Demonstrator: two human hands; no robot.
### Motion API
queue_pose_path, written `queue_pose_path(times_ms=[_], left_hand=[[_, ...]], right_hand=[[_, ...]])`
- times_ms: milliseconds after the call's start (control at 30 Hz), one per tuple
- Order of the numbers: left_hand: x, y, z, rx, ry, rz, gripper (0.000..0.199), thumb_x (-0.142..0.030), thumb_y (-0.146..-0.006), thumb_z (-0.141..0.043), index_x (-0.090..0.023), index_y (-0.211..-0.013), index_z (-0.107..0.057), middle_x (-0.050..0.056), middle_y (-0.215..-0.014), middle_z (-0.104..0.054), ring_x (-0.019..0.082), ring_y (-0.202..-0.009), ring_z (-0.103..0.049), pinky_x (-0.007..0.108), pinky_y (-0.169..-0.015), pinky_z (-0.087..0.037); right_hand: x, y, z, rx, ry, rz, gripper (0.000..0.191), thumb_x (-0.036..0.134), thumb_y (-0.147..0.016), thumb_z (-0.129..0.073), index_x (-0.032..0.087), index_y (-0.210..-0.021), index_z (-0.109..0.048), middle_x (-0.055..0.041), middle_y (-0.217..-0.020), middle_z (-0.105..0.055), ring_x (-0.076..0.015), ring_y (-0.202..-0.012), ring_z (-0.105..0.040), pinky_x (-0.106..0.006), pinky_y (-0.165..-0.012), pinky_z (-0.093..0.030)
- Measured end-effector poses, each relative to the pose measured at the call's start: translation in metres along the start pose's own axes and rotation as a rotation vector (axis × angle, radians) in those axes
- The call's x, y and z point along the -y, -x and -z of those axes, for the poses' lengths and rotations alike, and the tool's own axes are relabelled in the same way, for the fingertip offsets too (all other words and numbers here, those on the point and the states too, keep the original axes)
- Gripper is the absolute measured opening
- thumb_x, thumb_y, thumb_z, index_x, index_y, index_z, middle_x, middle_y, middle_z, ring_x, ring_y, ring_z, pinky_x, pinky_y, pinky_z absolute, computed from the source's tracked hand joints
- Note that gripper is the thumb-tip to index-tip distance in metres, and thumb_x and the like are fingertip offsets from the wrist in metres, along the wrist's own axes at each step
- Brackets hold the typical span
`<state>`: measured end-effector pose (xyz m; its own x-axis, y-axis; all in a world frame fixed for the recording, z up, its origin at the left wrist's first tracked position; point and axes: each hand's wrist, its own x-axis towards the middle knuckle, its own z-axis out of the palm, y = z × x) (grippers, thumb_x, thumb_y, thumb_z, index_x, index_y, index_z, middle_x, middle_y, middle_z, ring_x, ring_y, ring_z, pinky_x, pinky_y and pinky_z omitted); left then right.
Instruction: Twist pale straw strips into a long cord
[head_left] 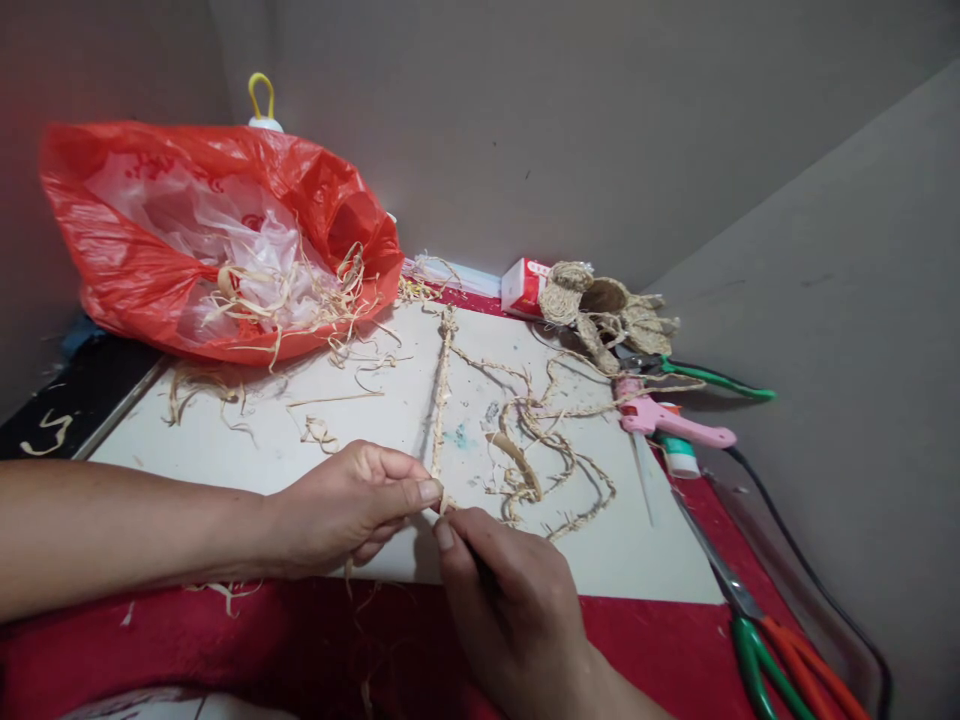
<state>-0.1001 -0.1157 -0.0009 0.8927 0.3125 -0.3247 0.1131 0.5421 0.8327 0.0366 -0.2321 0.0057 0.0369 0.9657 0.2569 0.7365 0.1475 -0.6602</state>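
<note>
A straw-coloured wrapped stem (442, 400) runs from the middle of the white board down to my hands. My left hand (360, 505) pinches its near end between thumb and forefinger. Just right of it, my right hand (517, 590) is closed at the same end, its fingertips nearly touching the left thumb. What lies inside the right fist is hidden. A long twisted straw cord (577, 455) lies in loops on the board to the right of the stem. Thin loose fibres hang below my left hand.
A red plastic bag (127, 270) with straw strips stands at the back left of the white board (637, 560). To the right are a pink glue gun (675, 420), green-handled pliers (720, 382), scissors (757, 630), woven straw pieces (570, 295) and a black cable (810, 575).
</note>
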Motion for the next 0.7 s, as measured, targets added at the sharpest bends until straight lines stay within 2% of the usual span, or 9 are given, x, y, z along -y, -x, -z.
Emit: queue_pose_path(times_ms=[233,367,467,533,633,700], left_hand=[[-0.008,0.003,-0.009,-0.058,-0.038,-0.011,0.035,-0.041,-0.083,-0.058,-0.013,-0.063,-0.052,-0.007,-0.045,-0.042,0.004,-0.042,-0.029,0.019,-0.042,-0.021],[-0.006,0.002,-0.011,-0.082,-0.021,0.023,0.029,-0.038,-0.08,-0.062,-0.012,-0.069,-0.056,-0.005,-0.053,-0.05,0.004,-0.046,-0.035,0.018,-0.046,-0.025],[-0.005,0.001,-0.012,-0.109,-0.051,0.062,0.028,-0.036,-0.077,-0.065,-0.013,-0.066,-0.054,-0.006,-0.052,-0.049,0.004,-0.045,-0.033,0.018,-0.045,-0.023],[-0.005,0.001,-0.012,-0.111,-0.059,0.085,0.028,-0.036,-0.075,-0.065,-0.014,-0.066,-0.052,-0.006,-0.052,-0.049,0.004,-0.044,-0.033,0.018,-0.044,-0.022],[-0.007,0.001,-0.011,-0.093,-0.059,0.087,0.03,-0.042,-0.076,-0.062,-0.014,-0.069,-0.055,-0.003,-0.056,-0.053,0.006,-0.046,-0.037,0.019,-0.045,-0.025],[-0.008,0.001,-0.008,-0.087,-0.117,0.071,0.03,-0.043,-0.076,-0.062,-0.013,-0.073,-0.057,-0.004,-0.055,-0.05,0.006,-0.046,-0.035,0.019,-0.045,-0.024]], right_hand=[[0.0,0.004,-0.004,0.016,0.123,0.026,0.026,0.012,-0.085,-0.045,0.02,-0.061,-0.039,0.0029,-0.053,-0.043,-0.0092,-0.047,-0.039,-0.024,-0.05,-0.026],[0.002,0.004,-0.005,-0.022,0.302,0.061,0.025,0.011,-0.082,-0.045,0.019,-0.059,-0.045,0.001,-0.05,-0.05,-0.0094,-0.044,-0.043,-0.024,-0.048,-0.027],[0.007,0.0,-0.007,0.0,0.417,0.061,0.025,0.011,-0.081,-0.045,0.018,-0.058,-0.05,-0.0012,-0.048,-0.055,-0.0111,-0.041,-0.046,-0.026,-0.046,-0.027],[0.01,-0.002,-0.011,0.079,0.442,0.117,0.025,0.01,-0.08,-0.045,0.018,-0.058,-0.053,-0.0024,-0.049,-0.056,-0.0123,-0.04,-0.046,-0.028,-0.044,-0.028],[0.013,0.001,-0.017,0.293,0.379,0.367,0.022,0.015,-0.082,-0.047,0.019,-0.063,-0.058,-0.0029,-0.054,-0.06,-0.015,-0.046,-0.05,-0.03,-0.045,-0.03],[0.012,0.01,-0.016,0.373,0.234,0.499,0.025,0.022,-0.087,-0.047,0.022,-0.066,-0.06,-0.0007,-0.052,-0.058,-0.0152,-0.048,-0.051,-0.029,-0.046,-0.032]])
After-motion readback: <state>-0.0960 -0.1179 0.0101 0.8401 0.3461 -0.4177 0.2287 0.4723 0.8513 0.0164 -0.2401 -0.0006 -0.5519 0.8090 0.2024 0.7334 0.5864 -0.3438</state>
